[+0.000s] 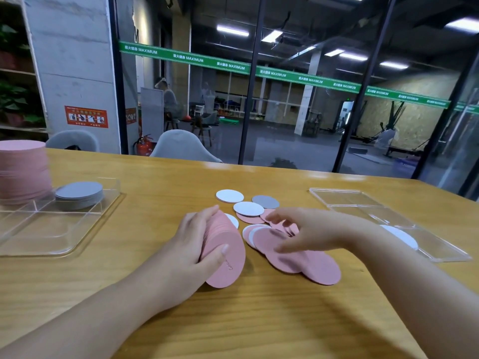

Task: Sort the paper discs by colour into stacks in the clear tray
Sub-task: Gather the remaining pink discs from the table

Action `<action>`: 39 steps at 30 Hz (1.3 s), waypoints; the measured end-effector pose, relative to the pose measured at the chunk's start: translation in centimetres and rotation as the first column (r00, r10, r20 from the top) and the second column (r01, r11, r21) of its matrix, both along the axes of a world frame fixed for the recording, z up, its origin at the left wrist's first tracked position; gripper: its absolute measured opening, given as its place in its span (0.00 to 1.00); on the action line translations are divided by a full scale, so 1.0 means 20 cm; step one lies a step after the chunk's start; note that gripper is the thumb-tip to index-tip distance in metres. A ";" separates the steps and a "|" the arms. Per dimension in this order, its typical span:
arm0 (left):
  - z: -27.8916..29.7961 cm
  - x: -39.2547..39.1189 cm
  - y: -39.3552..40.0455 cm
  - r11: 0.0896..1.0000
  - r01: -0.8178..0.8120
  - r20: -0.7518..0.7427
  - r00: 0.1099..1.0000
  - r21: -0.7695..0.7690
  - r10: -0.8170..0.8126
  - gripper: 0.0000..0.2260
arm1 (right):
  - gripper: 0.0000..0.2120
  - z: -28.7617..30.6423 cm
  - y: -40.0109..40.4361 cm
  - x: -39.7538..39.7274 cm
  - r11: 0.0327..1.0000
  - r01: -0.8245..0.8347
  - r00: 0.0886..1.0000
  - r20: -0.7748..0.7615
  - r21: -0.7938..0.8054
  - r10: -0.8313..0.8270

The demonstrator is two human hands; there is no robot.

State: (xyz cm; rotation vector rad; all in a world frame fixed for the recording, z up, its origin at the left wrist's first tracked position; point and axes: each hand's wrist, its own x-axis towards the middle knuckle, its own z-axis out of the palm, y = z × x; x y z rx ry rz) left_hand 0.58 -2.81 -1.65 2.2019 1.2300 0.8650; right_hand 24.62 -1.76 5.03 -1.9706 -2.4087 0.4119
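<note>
— What's on the wooden table [259,320]?
— Loose pink, white and grey discs [261,216] at centre. The left hand [191,250] grips a pink stack [225,252] on edge, left of them. The right hand [308,229] hovers over them, fingers spread, holding nothing.
— And the clear tray [51,229]?
— Far left, with tall pink and low grey stacks.

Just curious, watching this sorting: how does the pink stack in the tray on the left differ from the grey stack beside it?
The pink stack is far taller than the grey stack, which is only a low pile. The pink one sits at the picture's left edge, partly cut off; the grey one shows whole. Both are neat piles of round discs of one colour, standing in the same clear tray.
</note>
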 end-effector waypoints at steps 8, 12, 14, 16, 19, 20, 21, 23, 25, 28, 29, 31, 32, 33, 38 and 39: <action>-0.01 0.00 0.00 1.000 0.008 0.012 1.000 0.001 -0.008 0.29 | 0.25 -0.04 -0.08 -0.03 1.000 -0.007 0.976 0.219 -0.005 0.008; -0.01 0.00 0.01 1.000 0.006 0.014 1.000 0.005 -0.006 0.29 | 0.28 -0.04 -0.13 0.00 0.999 0.026 0.989 0.142 0.037 -0.031; -0.01 0.00 0.01 1.000 0.007 0.013 1.000 0.013 -0.007 0.29 | 0.25 -0.04 -0.15 0.02 0.994 0.019 0.998 0.054 0.105 -0.025; -0.01 0.00 0.00 1.000 0.010 0.014 1.000 0.018 -0.010 0.29 | 0.21 -0.06 -0.17 0.02 0.982 -0.028 1.000 0.003 0.187 0.028; -0.01 0.00 0.00 1.000 0.011 0.014 1.000 0.017 -0.011 0.29 | 0.14 -0.08 -0.19 0.03 0.960 -0.096 0.993 -0.045 0.263 0.111; -0.01 0.00 0.01 1.000 0.012 0.011 1.000 0.014 -0.012 0.29 | 0.11 -0.08 -0.19 0.03 0.957 -0.101 0.989 -0.076 0.271 0.126; -0.01 -0.01 0.01 1.000 0.016 0.011 1.000 0.011 -0.016 0.29 | 0.09 -0.09 -0.20 0.03 0.955 -0.100 0.981 -0.131 0.280 0.141; -0.02 -0.01 0.02 0.999 0.039 0.024 0.999 0.021 -0.039 0.29 | 0.08 -0.10 -0.21 0.01 0.943 -0.070 0.938 -0.301 0.325 0.173; -0.02 -0.01 0.03 0.997 0.067 0.039 0.997 0.036 -0.068 0.30 | 0.09 -0.13 -0.22 -0.04 0.925 -0.030 0.867 -0.451 0.379 0.213; -0.01 -0.02 0.03 0.995 0.091 0.029 0.995 0.026 -0.092 0.37 | 0.13 -0.19 -0.23 -0.14 0.901 -0.013 0.833 -0.494 0.434 0.250; -0.01 -0.02 0.03 0.995 0.094 0.029 0.995 0.032 -0.095 0.38 | 0.13 -0.20 -0.23 -0.16 0.899 -0.016 0.831 -0.495 0.437 0.255; -0.02 -0.01 0.03 0.995 0.084 0.033 0.996 0.060 -0.086 0.37 | 0.13 -0.20 -0.23 -0.19 0.902 -0.037 0.830 -0.490 0.430 0.268; -0.02 0.00 0.02 0.995 0.076 0.031 0.996 0.071 -0.078 0.35 | 0.12 -0.19 -0.23 -0.18 0.901 -0.045 0.834 -0.481 0.431 0.271; -0.02 0.00 0.02 0.995 0.070 0.027 0.997 0.072 -0.072 0.33 | 0.11 -0.18 -0.22 -0.16 0.902 -0.043 0.844 -0.467 0.429 0.262; -0.02 0.00 0.02 0.994 0.079 0.008 0.997 0.070 -0.080 0.29 | 0.09 -0.15 -0.17 0.05 0.953 0.029 0.967 -0.249 0.303 0.050; -0.02 0.00 0.01 0.994 0.083 0.008 0.996 0.070 -0.083 0.29 | 0.10 -0.15 -0.17 0.09 0.964 0.034 0.979 -0.201 0.264 0.020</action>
